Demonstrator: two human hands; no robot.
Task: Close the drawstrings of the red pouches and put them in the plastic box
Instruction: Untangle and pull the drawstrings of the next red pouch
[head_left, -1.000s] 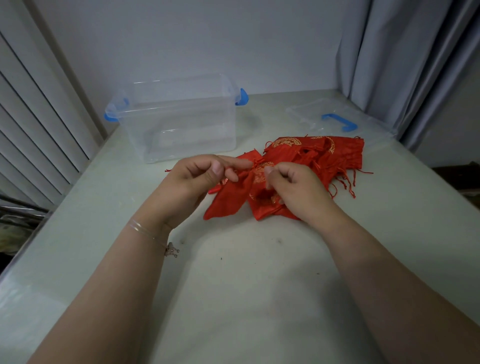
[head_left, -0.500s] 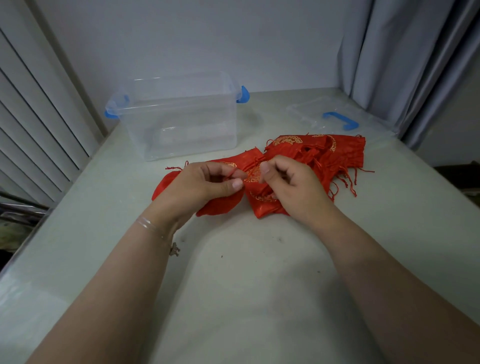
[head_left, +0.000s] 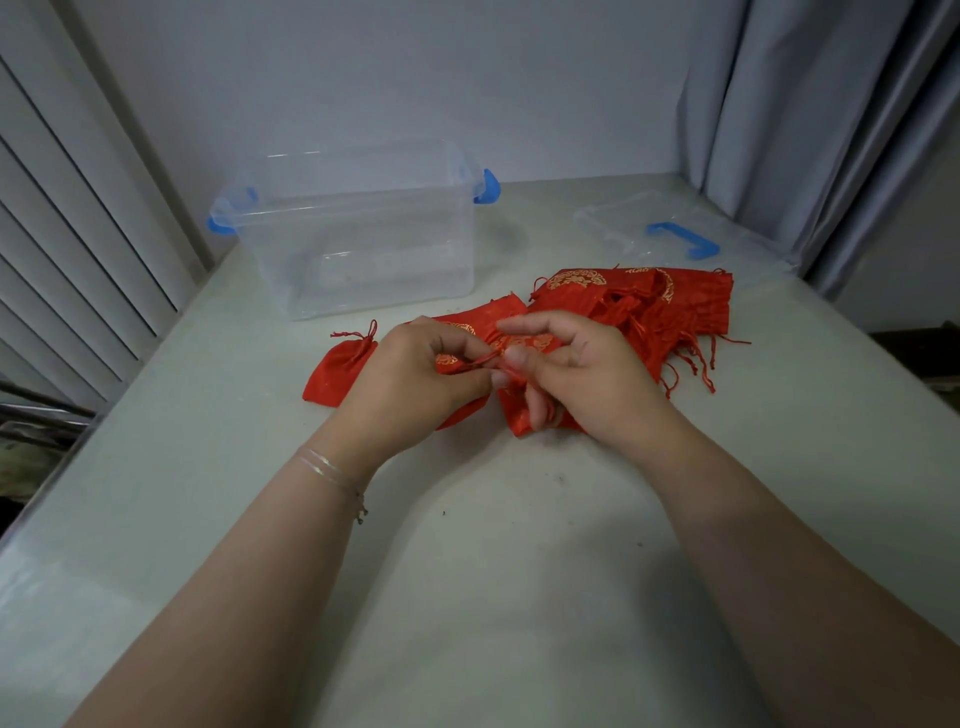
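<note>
A heap of red pouches (head_left: 660, 304) with gold prints lies on the table right of centre. One red pouch (head_left: 511, 345) lies under both hands. My left hand (head_left: 421, 374) pinches its red drawstring (head_left: 480, 360); my right hand (head_left: 582, 371) pinches the same cord from the right, little finger raised. Another red pouch (head_left: 340, 371) with its neck gathered lies just left of my left hand. The clear plastic box (head_left: 358, 234) with blue latches stands open behind, nothing visible inside.
The box's clear lid (head_left: 670, 234) with a blue handle lies at the back right, beside a grey curtain (head_left: 810, 130). White slatted panels (head_left: 67, 234) border the table's left edge. Bare tabletop (head_left: 493, 545) stretches in front of the pouches.
A pouch with a gathered neck has come to rest at the left, apart from the heap. Both hands have shifted onto the cord of a pouch in the middle.
</note>
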